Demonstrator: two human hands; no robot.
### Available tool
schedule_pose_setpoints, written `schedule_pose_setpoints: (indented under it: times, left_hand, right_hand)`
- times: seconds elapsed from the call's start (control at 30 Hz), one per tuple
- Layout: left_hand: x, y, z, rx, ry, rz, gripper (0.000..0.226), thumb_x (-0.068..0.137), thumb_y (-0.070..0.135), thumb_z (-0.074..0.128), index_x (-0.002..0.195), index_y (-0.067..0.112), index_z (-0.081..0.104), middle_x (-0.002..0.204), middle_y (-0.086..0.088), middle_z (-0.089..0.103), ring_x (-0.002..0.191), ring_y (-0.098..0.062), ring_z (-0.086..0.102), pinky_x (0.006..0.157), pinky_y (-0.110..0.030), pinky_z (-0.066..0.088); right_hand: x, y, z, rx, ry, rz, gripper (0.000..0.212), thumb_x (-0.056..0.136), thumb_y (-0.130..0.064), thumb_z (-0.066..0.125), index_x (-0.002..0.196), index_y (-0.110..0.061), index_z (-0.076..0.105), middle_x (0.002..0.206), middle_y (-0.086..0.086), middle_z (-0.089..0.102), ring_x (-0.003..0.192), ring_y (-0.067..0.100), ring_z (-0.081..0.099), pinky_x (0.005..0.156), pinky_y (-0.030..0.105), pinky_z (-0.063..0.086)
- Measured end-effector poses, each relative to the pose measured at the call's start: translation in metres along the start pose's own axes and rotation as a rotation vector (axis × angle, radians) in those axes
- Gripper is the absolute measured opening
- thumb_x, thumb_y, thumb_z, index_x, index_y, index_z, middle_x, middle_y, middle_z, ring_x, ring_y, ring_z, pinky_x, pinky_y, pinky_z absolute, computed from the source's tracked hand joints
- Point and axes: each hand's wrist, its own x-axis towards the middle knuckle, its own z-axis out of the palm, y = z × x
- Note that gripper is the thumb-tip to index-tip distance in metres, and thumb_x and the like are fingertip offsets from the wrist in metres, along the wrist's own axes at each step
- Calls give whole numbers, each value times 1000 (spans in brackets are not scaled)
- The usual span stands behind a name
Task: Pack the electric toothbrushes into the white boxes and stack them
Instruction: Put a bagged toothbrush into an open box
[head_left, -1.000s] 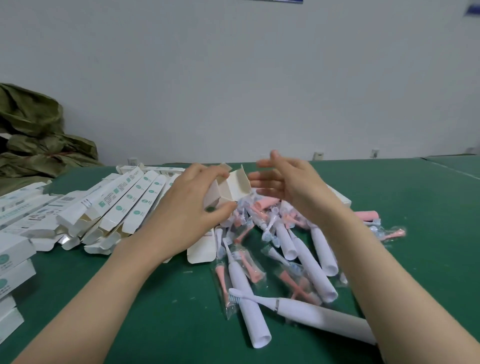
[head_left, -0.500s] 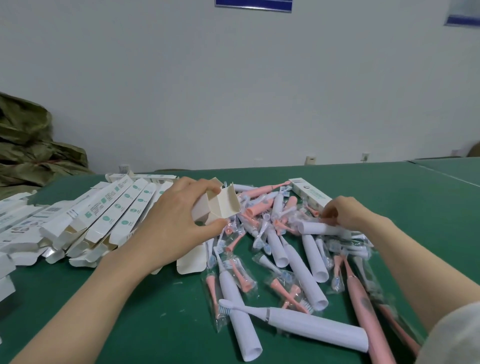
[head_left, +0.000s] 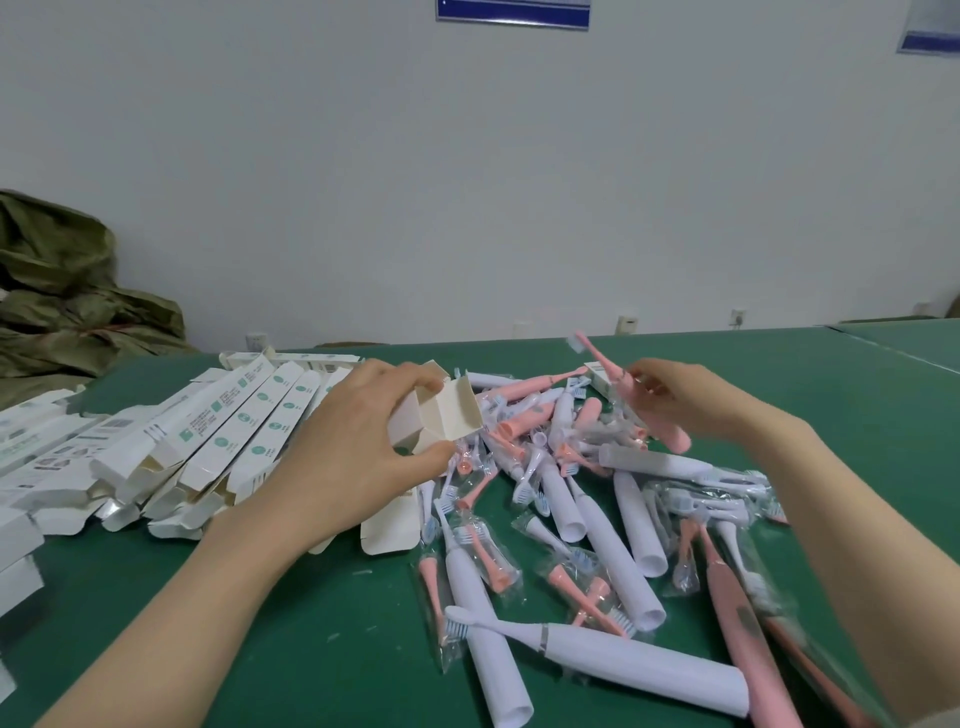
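table (head_left: 260, 649): plain dark green | boxes (head_left: 249, 431): white, teal round marks, grey print | open box (head_left: 449, 415): white outside, cream inside | lifted toothbrush (head_left: 649, 410): pink, pale bristles | front toothbrush (head_left: 623, 670): white, silver ring | bagged brush heads (head_left: 488, 561): pink, clear film | wall (head_left: 467, 182): plain off-white | cloth (head_left: 62, 291): olive green | sign (head_left: 511, 13): blue, silver edge

Soft, even, shadowless light; wide-angle bending at the edges; motion blur on the right hand (head_left: 670, 400) and its pink toothbrush (head_left: 644, 405).
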Motion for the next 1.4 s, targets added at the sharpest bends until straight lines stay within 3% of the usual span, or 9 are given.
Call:
schedule_pose_setpoints:
  times: [0.2,0.4,0.5,0.6,0.7,0.87,1.1,1.27,1.4]
  left_hand:
    - [3,-3,-7,58,194,-104,44,67,39,67,109,34,57,102,7,46,95,-13,42,76,-26,30]
    - [5,-25,-14,145,256,-195,41,68,34,69,107,29,56,105,7,44,101,-15,37,82,-27,26]
    - [6,-35,-16,233,247,-224,45,69,31,70,112,25,56,105,6,44,104,-20,39,82,-29,28]
    - [7,-39,-19,279,245,-220,50,67,28,71,115,24,56,104,4,44,99,-20,38,80,-31,31]
    - [7,-35,-17,269,178,-177,50,66,28,72,114,25,56,109,3,48,101,-18,38,81,-30,30]
    - [4,-21,-12,224,35,-80,51,65,32,68,114,26,56,105,6,46,99,-16,39,79,-28,29]
    - [1,1,-8,64,85,-90,43,63,36,67,104,31,57,92,9,46,90,-12,42,65,-15,27]
    - [1,9,-5,10,143,-84,40,63,36,66,101,28,58,95,3,53,88,-11,44,62,-13,28]
    - [2,5,-10,-43,228,-134,45,61,38,64,103,25,53,104,6,53,90,-9,44,64,-18,26]
  right_hand:
    - [-26,-93,-8,380,32,-335,33,93,-53,37,115,-34,53,86,-16,63,66,5,57,54,12,43]
    - [-34,-134,9,876,-148,-162,18,92,-22,52,108,-21,59,81,-1,61,57,10,57,54,25,49]
    - [-38,-141,9,892,-319,-185,27,75,-12,64,101,-14,56,89,4,66,66,16,61,64,34,51]
    - [-44,-145,3,631,-338,-275,26,75,-16,65,96,-31,62,91,-8,69,63,17,66,58,28,52]
    - [-49,-149,-2,427,-298,-323,32,85,-20,63,98,-49,61,90,-12,67,57,7,64,50,17,48]
    - [-51,-149,-9,425,-191,-326,37,83,-23,68,117,-36,62,91,-10,66,52,3,60,50,14,46]
    - [-50,-167,-2,1182,201,-111,22,82,-13,71,95,-5,55,87,12,68,63,17,69,60,25,55]
    - [-57,-190,31,827,358,-204,57,75,-23,77,120,-18,43,86,-3,65,68,2,59,64,10,46]
    - [-53,-187,30,670,482,-288,21,91,-26,60,109,-15,59,85,-9,65,70,-7,56,63,6,42]
